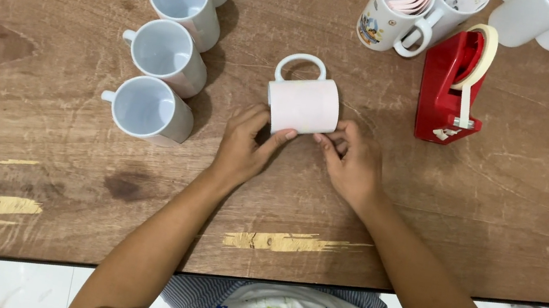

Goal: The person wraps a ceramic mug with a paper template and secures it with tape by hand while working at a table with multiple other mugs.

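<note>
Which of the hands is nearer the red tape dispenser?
Right. The right hand lies just below-left of the tape dispenser; the left hand is farther, beyond the mug.

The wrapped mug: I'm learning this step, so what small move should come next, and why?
Probably the right hand reaches to the red tape dispenser for a strip: both hands pinch the pale sheet on the mug, left hand can hold it.
</note>
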